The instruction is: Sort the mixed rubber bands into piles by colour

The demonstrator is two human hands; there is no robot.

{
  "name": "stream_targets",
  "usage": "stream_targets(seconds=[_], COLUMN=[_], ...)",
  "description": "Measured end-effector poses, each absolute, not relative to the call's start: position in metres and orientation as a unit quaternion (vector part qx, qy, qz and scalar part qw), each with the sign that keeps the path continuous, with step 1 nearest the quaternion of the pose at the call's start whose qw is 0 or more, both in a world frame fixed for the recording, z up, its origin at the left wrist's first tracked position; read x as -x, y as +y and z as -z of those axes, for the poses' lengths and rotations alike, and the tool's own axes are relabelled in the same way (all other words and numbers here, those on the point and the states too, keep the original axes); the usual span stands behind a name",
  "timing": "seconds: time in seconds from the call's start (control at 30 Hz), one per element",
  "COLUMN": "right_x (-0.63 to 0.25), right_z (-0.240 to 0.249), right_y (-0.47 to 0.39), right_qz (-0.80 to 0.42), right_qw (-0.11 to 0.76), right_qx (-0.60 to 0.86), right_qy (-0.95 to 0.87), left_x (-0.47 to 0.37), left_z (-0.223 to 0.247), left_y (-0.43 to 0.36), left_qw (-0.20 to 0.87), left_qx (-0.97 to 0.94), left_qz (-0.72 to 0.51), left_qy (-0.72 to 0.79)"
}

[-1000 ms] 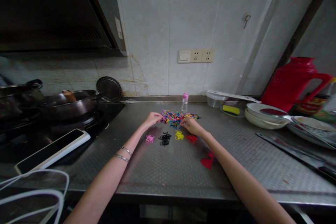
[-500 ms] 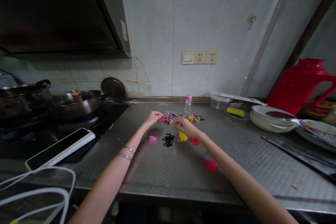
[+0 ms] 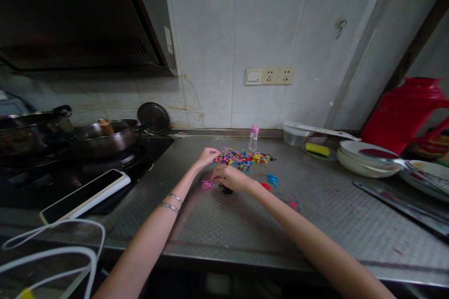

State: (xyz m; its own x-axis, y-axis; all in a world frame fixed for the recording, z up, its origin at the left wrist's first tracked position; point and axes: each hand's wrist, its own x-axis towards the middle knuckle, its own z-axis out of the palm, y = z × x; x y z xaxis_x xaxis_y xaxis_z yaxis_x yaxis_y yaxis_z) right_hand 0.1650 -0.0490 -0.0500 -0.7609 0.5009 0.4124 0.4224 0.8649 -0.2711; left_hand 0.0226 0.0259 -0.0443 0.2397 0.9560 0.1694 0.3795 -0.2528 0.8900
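Note:
A pile of mixed, brightly coloured rubber bands [image 3: 238, 158] lies on the metal counter. My left hand [image 3: 208, 155] is at its left edge, fingertips pinched together against the bands. My right hand [image 3: 229, 177] hovers nearer to me, its fingers pinched beside the small pink heap of bands [image 3: 207, 185]; what either pinch holds is too small to make out. Under my right hand a black heap of bands [image 3: 225, 190] shows in part. Right of it lie a red heap [image 3: 265, 186], partly covered by my wrist, and a blue heap [image 3: 272, 180].
A small pink-capped bottle [image 3: 253, 138] stands behind the pile. To the right are a yellow sponge [image 3: 317, 150], stacked bowls [image 3: 363, 161], a long dark utensil [image 3: 396, 205] and a red thermos [image 3: 403, 114]. Leftward are a phone-like device [image 3: 84, 196], cables and a pan [image 3: 105, 142] on the stove.
My right hand has moved from the mixed pile left and toward me, beside the pink heap. It now covers the yellow heap, and the blue heap has come into view. My left hand stays at the pile.

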Motion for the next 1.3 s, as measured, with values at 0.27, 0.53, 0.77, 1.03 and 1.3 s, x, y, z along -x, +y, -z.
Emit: stream_targets(seconds=[0.27, 0.53, 0.77, 1.03, 1.3], right_x=[-0.232, -0.309, -0.335, -0.336, -0.333], right_z=[0.044, 0.061, 0.074, 0.077, 0.073], right_y=[-0.032, -0.022, -0.017, -0.014, -0.018], right_qz=[-0.075, -0.047, -0.049, -0.049, -0.050], right_qw=[0.307, 0.308, 0.344, 0.333, 0.316], right_qx=[0.343, 0.493, 0.530, 0.548, 0.549], right_qy=[-0.885, -0.812, -0.773, -0.766, -0.772], left_x=[-0.031, -0.054, -0.066, -0.066, -0.070], left_z=[0.067, 0.075, 0.071, 0.071, 0.080], left_y=[0.041, 0.025, 0.008, 0.005, 0.010], left_qw=[0.324, 0.260, 0.092, 0.043, 0.020], left_qx=[-0.751, -0.825, -0.853, -0.862, -0.855], left_qz=[-0.347, -0.272, -0.242, -0.221, -0.259], left_qy=[0.459, 0.421, 0.453, 0.455, 0.449])
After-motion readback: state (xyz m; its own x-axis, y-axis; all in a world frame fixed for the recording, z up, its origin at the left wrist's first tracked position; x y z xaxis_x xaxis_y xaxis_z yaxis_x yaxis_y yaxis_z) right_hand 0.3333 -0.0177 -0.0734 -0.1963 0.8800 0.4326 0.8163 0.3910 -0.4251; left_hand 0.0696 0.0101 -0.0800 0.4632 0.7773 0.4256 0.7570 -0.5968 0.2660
